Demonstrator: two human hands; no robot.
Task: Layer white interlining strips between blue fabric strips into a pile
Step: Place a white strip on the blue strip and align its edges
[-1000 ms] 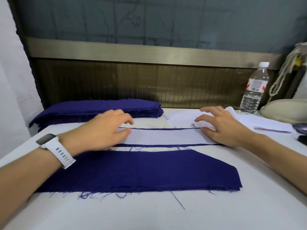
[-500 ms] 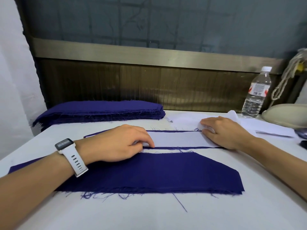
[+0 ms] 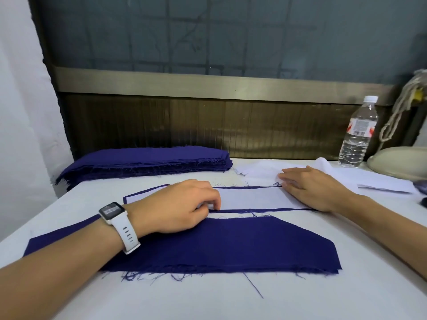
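Observation:
A white interlining strip (image 3: 249,197) lies on top of a blue fabric strip, whose edge (image 3: 265,210) shows as a thin border around it. My left hand (image 3: 182,205), with a white watch on the wrist, rests on the strip's left part, its fingertips pinching at the near edge. My right hand (image 3: 309,188) lies flat on the strip's right end. Nearer to me lies a wider blue fabric piece (image 3: 231,245) with frayed threads. A stack of blue strips (image 3: 147,161) sits at the back left. Loose white interlining pieces (image 3: 335,174) lie at the back right.
A clear water bottle (image 3: 357,135) stands at the back right beside a beige rounded object (image 3: 399,160) and a hanging rope (image 3: 402,107). A dark wooden panel backs the white table (image 3: 208,301). A dark object (image 3: 424,199) sits at the right edge.
My left hand slid right and nearer along the interlining strip, its fingertips now at the near edge. My right hand stayed on the right end.

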